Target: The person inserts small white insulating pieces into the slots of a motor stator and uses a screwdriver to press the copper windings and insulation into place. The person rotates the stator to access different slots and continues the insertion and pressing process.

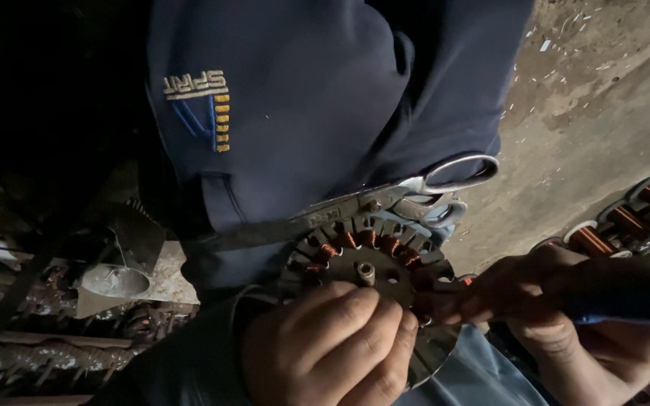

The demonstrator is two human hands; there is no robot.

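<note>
Left hand [332, 342] closed fingers over the near side of the motor stator [370, 263] on the lap; right hand [558, 301] pinched copper wire [445, 289] at its right edge. Far slots wound, near ones hidden. Scissors [385, 199] lay behind.

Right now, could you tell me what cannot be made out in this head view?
- Lower part of the stator: hidden under the left hand.
- What the right hand pinches: too dark to tell.
- Copper coils: cut off by the right edge.
- Scissors tips: lost in shadow.
</note>
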